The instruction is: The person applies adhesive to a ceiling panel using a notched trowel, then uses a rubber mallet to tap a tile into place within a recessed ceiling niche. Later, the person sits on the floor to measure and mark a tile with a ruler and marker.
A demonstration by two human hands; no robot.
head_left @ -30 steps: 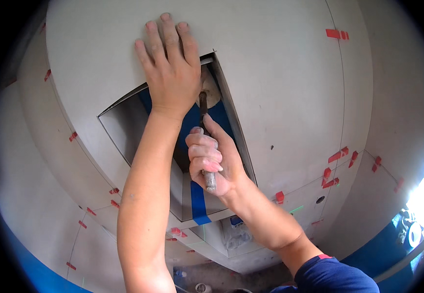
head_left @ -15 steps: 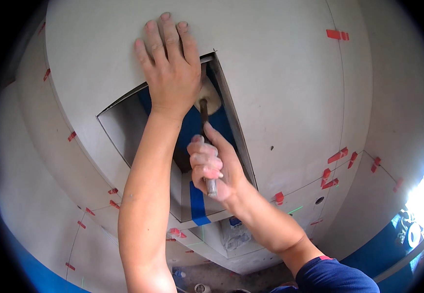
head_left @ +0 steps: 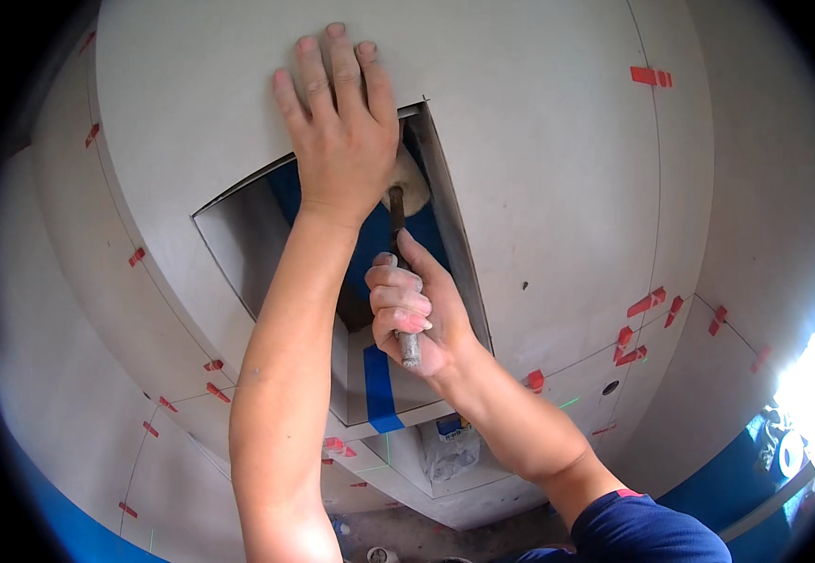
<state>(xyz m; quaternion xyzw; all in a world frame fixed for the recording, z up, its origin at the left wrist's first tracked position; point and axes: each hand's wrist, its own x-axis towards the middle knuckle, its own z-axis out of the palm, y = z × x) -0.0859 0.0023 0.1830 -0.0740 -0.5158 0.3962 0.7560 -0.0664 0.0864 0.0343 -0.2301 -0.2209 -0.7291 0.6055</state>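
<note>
My left hand (head_left: pixel 347 150) lies flat with fingers spread on a large pale wall tile (head_left: pixel 558 178), just above a rectangular niche (head_left: pixel 450 206) cut into it. The heel of that hand and the wrist cross the niche's upper edge. My right hand (head_left: pixel 407 305) is wrapped round the dark handle of a mallet (head_left: pixel 411 186), thumb stretched along it, and the handle's worn end sticks out below the fist. The mallet's pale, rounded head is inside the upper right of the niche, partly hidden behind my left hand. Blue shows on the niche's back.
Blue tape (head_left: pixel 381 389) runs over the niche's lower ledge. Red wedges (head_left: pixel 650 76) sit along the tile joints. A lower recess holds a clear plastic bag (head_left: pixel 452 452). A white roll (head_left: pixel 790 455) is by the bright window at right. Green light lines (head_left: pixel 569 403) mark the wall.
The view has shifted slightly, so the niche and my left hand appear a little further right. Both hands keep nearly the same places, and the right still grips the mallet.
</note>
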